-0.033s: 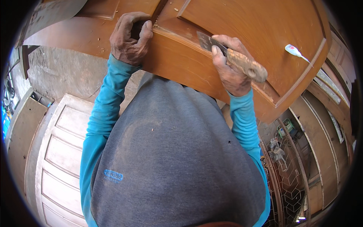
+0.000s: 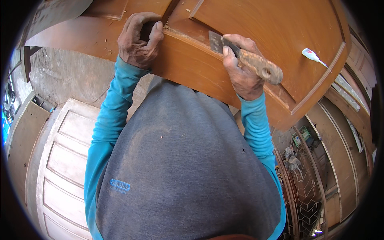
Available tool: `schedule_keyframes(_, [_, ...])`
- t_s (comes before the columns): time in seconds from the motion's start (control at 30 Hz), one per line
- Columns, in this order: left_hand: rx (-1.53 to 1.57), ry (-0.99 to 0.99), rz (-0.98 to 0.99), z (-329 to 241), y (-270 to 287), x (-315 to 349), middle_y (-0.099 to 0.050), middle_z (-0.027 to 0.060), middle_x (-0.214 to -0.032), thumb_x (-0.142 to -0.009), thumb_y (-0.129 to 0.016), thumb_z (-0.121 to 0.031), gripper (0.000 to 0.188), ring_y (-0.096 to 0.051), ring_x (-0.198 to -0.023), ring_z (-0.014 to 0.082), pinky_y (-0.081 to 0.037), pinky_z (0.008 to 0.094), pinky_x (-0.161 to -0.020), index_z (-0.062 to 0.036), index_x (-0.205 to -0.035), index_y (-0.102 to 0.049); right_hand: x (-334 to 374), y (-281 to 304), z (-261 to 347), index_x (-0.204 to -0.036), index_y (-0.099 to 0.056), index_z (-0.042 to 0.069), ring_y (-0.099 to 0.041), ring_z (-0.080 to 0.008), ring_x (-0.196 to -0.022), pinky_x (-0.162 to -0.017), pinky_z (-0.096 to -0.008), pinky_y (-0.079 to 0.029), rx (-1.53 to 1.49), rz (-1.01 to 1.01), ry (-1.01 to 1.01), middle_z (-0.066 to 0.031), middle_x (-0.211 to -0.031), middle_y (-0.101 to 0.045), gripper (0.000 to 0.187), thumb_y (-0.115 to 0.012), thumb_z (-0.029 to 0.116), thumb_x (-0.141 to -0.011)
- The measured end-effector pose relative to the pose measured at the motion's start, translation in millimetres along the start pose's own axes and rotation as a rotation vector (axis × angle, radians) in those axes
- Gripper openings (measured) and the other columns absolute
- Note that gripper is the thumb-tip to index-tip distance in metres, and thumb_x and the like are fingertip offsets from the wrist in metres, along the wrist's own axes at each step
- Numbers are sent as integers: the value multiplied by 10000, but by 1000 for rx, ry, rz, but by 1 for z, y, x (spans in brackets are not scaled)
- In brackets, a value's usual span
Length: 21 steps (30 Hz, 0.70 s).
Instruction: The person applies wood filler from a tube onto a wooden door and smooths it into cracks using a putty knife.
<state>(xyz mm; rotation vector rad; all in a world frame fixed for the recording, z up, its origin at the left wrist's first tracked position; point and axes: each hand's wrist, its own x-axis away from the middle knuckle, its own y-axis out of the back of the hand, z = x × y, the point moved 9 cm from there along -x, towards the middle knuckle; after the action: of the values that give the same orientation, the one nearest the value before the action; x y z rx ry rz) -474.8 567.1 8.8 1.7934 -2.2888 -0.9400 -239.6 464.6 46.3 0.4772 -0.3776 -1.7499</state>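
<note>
A brown varnished wooden door (image 2: 192, 64) with raised panels lies before me. My left hand (image 2: 138, 42) is curled at its near edge, thumb and bent fingers around the wood beside a joint; part of the grip is hidden. In my right hand (image 2: 246, 72) is a putty knife (image 2: 262, 66) with a worn wooden handle. Its dark, stained blade points left and lies over the door's near frame strip, with my thumb and forefinger on it. Whether the blade touches the wood I cannot tell.
On the door's right side lies a small white bottle (image 2: 314, 56) with a pointed nozzle. Crumbs (image 2: 166, 26) are gathered by the joint. A pale panelled door (image 2: 66, 160) is at lower left. Metal grillework (image 2: 308, 196) and wooden boards (image 2: 340, 160) stand at right.
My right hand and the putty knife have shifted very slightly up and left, with the handle end tilted a little. My left hand keeps its grip.
</note>
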Motion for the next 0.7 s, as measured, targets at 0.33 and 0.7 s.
schedule_keyframes(0.33, [23,0,31,-1,-1,-1,-730,113,-1027,-940,-771,-79,159,-721,-868,247,-599,340,-767,-44,-1085,-716,-9,-47,-11,-1125,-752,12,-784,-237,-961,-824,-331,-658,-225,-3,-71,-121,-1119,-776,244,-826,53,-896])
schedule_keyframes(0.7, [53,-22,56,0,0,-2,-721,112,-1028,-936,-756,-51,158,-709,-863,235,-593,336,-755,-42,-1087,-714,8,-15,-12,-1140,-742,30,-780,-200,-884,-758,-323,-634,-54,17,-155,-127,-1046,-791,215,-780,78,-934])
